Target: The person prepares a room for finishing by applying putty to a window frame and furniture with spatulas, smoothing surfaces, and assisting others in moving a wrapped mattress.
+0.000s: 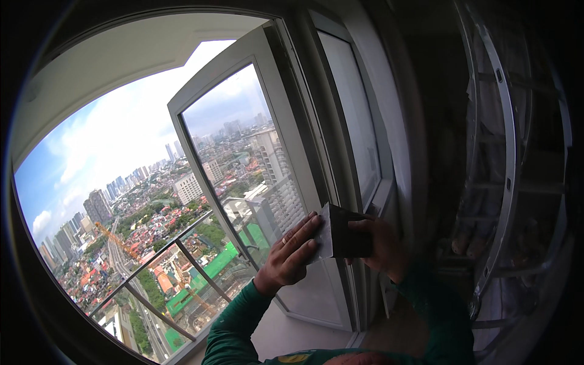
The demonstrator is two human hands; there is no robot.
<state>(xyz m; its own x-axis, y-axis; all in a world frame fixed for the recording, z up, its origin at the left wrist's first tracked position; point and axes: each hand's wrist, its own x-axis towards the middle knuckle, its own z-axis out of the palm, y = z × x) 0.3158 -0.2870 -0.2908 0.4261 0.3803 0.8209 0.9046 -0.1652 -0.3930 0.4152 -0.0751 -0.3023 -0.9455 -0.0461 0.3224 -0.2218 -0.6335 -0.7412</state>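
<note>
Between my hands is a dark sheet, apparently folded, with a black face to the right and a lighter grey face to the left. Its exact kind is hard to tell in the shade. My left hand, a ring on one finger, presses straight fingers along the sheet's grey left side; its thumb is hidden. On the other side my right hand grips the black part, the thumb lying across it and the other fingers mostly behind. Both forearms wear green sleeves. The sheet is held up in front of the door frame.
A glazed grey-framed door stands swung outward on the left. Beyond it a balcony railing borders a high view over a city. A fixed window is beside the doorway. On the dark right side stands a metal ladder.
</note>
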